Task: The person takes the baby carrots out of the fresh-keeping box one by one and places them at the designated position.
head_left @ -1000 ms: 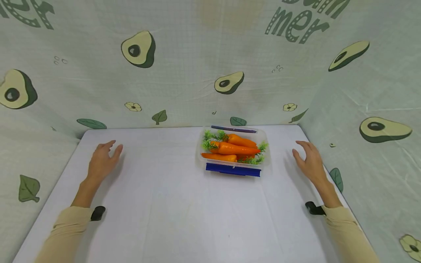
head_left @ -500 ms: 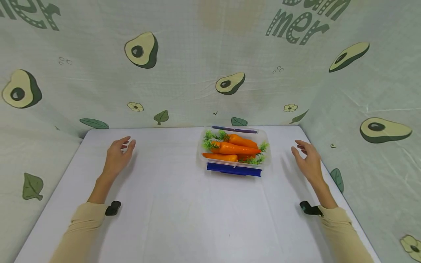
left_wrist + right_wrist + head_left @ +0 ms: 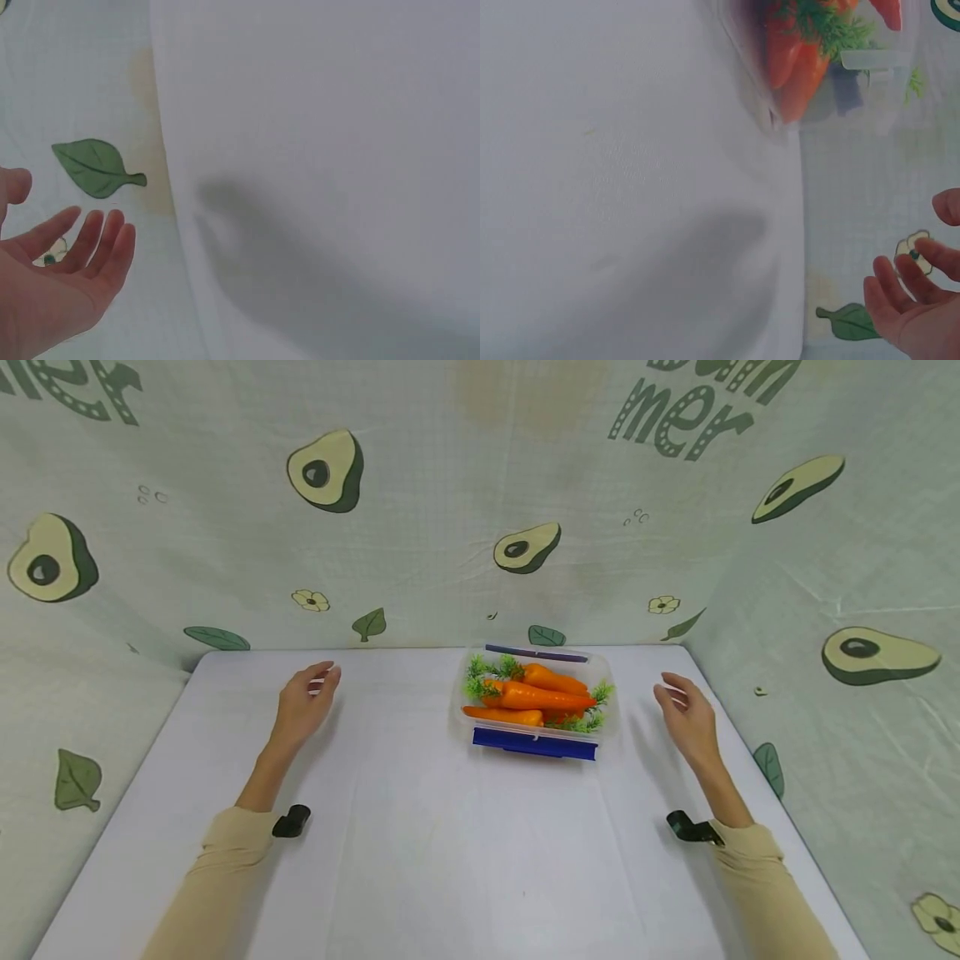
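A clear plastic container (image 3: pixel 459 702) with blue side clips stands toward the back of the white table, right of centre. Several orange carrots (image 3: pixel 536 697) with green leafy tops lie inside it. My left hand (image 3: pixel 303 706) hovers over the table well to the container's left, fingers loosely bent and holding nothing. On the container's other side, closer to it, my right hand (image 3: pixel 690 718) hangs in the air, relaxed, with nothing in its grasp. The right wrist view catches the container's corner and some carrots (image 3: pixel 799 71); the left wrist view has only my hand (image 3: pixel 71 281), cloth and table.
The white table (image 3: pixel 450 860) ends at a cloth backdrop (image 3: pixel 420 485) printed with avocados and leaves, which rises behind it and along both sides. A blue clip (image 3: pixel 534 744) sticks out from the container's front. Each wrist wears a small black camera (image 3: pixel 292 821).
My left hand has moved to the right, toward the container. The right hand has shifted slightly left and away from me. The container and carrots stay in place.
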Demonstrator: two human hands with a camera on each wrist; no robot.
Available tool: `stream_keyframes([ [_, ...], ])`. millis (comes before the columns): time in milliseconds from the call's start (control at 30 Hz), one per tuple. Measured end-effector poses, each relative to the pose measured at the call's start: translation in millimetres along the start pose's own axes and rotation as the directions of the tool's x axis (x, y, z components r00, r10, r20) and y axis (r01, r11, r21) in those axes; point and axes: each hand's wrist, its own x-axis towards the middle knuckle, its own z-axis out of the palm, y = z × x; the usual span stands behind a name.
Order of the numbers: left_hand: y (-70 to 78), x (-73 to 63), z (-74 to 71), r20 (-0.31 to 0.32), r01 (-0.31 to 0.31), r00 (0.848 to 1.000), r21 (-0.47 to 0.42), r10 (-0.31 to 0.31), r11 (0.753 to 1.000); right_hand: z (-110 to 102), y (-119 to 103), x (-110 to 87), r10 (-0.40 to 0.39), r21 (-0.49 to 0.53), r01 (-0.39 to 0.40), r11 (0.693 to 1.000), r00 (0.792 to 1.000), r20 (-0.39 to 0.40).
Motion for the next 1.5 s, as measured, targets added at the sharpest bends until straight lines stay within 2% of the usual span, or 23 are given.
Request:
stream_keyframes([
  [233, 12.2, 5.8, 18.1, 0.051, 0.046, 0.998, -0.061, -0.043, 0.997, 9.7, -4.9, 2.8, 0.033, 0.031, -0.034, 0.999, 0.999, 0.043],
  [600, 24.0, 12.0, 46.7, 0.110, 0.084, 0.991, -0.139, -0.069, 0.987, 24.0, -10.3, 5.4, 0.059, 0.062, -0.066, 0.996, 0.992, 0.111],
  [967, 43.1, 16.0, 79.3, 0.179, 0.092, 0.982, -0.204, -0.055, 0.975, 39.5, -18.5, 6.1, 0.131, 0.114, -0.154, 0.981, 0.974, 0.186],
  [1267, 50.5, 16.2, 104.9, 0.241, 0.119, 0.969, -0.274, -0.052, 0.954, 49.6, -23.6, 5.1, 0.187, 0.120, -0.223, 0.967, 0.949, 0.255],
  [1500, 59.5, 14.5, 125.0, 0.286, 0.133, 0.957, -0.306, -0.042, 0.943, 50.3, -26.0, 2.2, 0.187, 0.149, -0.236, 0.960, 0.940, 0.284],
])
